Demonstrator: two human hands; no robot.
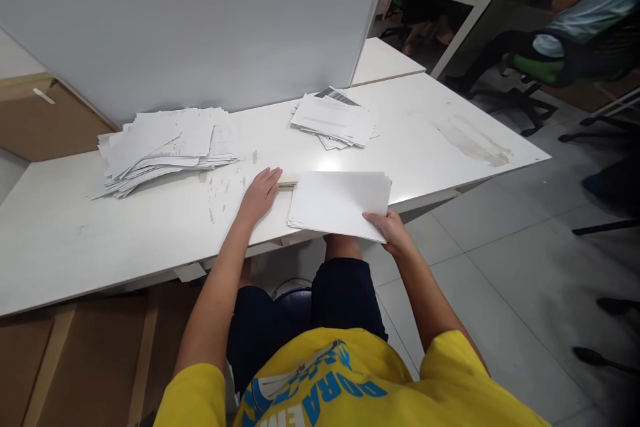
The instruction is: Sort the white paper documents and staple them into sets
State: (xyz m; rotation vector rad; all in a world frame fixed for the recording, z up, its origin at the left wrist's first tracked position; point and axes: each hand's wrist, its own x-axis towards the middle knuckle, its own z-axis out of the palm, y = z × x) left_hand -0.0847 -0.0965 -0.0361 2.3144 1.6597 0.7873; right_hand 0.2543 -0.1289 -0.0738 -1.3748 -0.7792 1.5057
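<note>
My right hand (393,228) pinches the near right corner of a thin stack of white paper sheets (337,203), thumb on top. The sheets lie at the table's front edge, their right end sticking out past it. At their far left corner is a narrow cream stapler (287,180), with the paper's edge against its end. My left hand (261,195) rests over the stapler's other end, fingers together and covering much of it. Whether the paper sits between the stapler's jaws cannot be made out.
A large, uneven pile of papers (165,147) lies to the left on the white table (425,140). A smaller paper pile (335,119) is beyond my hands, before a grey partition (225,20). Cardboard boxes (50,120) stand left. A seated person (595,7) is at another desk.
</note>
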